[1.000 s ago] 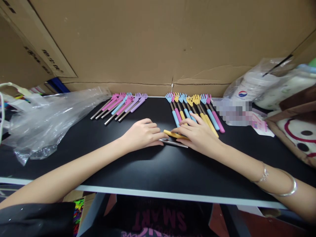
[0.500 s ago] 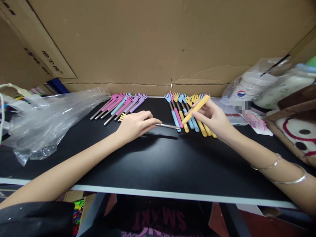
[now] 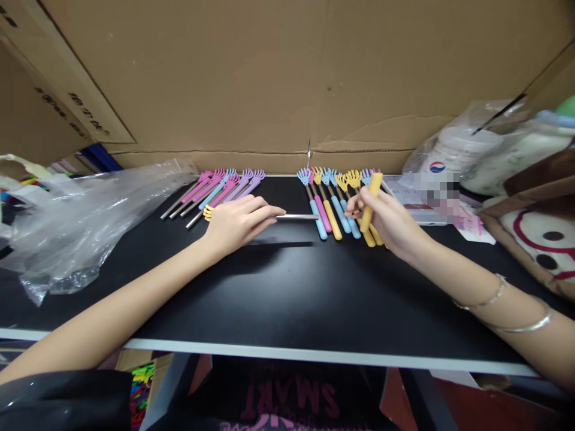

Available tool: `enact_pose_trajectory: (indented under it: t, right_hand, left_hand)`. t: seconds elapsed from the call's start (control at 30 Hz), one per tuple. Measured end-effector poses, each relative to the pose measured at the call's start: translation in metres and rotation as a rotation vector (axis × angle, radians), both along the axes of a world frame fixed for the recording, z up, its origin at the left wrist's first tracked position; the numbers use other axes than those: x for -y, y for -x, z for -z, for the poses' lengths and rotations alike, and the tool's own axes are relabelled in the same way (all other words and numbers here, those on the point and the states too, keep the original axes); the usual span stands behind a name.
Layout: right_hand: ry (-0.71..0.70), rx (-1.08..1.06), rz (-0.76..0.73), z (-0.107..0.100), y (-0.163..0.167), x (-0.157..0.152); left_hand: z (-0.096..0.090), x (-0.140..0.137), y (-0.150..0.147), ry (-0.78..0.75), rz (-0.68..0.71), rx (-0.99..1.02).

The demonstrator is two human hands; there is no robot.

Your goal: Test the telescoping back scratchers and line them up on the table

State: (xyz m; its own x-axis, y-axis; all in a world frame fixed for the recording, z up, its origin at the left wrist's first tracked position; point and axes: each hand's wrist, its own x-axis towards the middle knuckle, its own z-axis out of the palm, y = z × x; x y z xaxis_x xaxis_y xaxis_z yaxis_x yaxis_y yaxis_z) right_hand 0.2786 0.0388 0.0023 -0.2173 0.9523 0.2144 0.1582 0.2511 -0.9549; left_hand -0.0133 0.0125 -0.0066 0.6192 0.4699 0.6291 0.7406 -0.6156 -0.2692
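- Cardboard wall (image 3: pixel 202 78) stands behind the black tabletop (image 3: pixel 287 305).
- Clear plastic bag (image 3: pixel 90 233) lies far left, well apart from both hands.
- Right-hand row of claw-headed sticks (image 3: pixel 333 221) lies behind the gap between the hands, coloured handles toward the person.
- Left-hand row (image 3: pixel 220 194) lies just beyond the left hand (image 3: pixel 238 221).
- Left fingers are closed on a metal rod (image 3: pixel 296 216) running sideways—free end toward the right hand (image 3: pixel 395 221), shadow below it on the table.
- Right fingers pinch a yellow handle (image 3: pixel 371 200)—steep, crosswise to the rod, apart from its tip.
- Yellow claw (image 3: pixel 209 212) shows past the left hand.
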Motion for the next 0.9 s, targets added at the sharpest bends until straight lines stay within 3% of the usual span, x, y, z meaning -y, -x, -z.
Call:
enact_pose_trajectory:
  t: [0.13, 0.27, 0.37, 0.5, 0.73, 0.9]
  right_hand:
    - [-0.121, 0.261, -0.046, -0.005, 0.0, 0.004]
    - [-0.348, 0.701, 0.009, -0.008, 0.001, 0.008]
    - [-0.487, 0.908, 0.05, -0.007, 0.001, 0.01]
    - [-0.628, 0.93, 0.036, -0.005, 0.002, 0.011]
    - [-0.623, 0.739, -0.035, -0.002, 0.001, 0.011]
    - [-0.658, 0.787, 0.024, 0.0, 0.002, 0.01]
  left_hand:
    - [-0.002, 0.0, 0.001, -0.06, -0.007, -0.013]
    - [-0.004, 0.0, 0.002, -0.122, -0.006, -0.015]
    - [-0.005, -0.001, 0.002, -0.137, -0.014, -0.016]
    - [-0.003, -0.001, 0.002, -0.14, -0.018, -0.017]
    - [-0.001, -0.001, 0.002, -0.08, -0.048, 0.019]
    - [-0.001, -0.001, 0.003, -0.078, -0.043, 0.017]
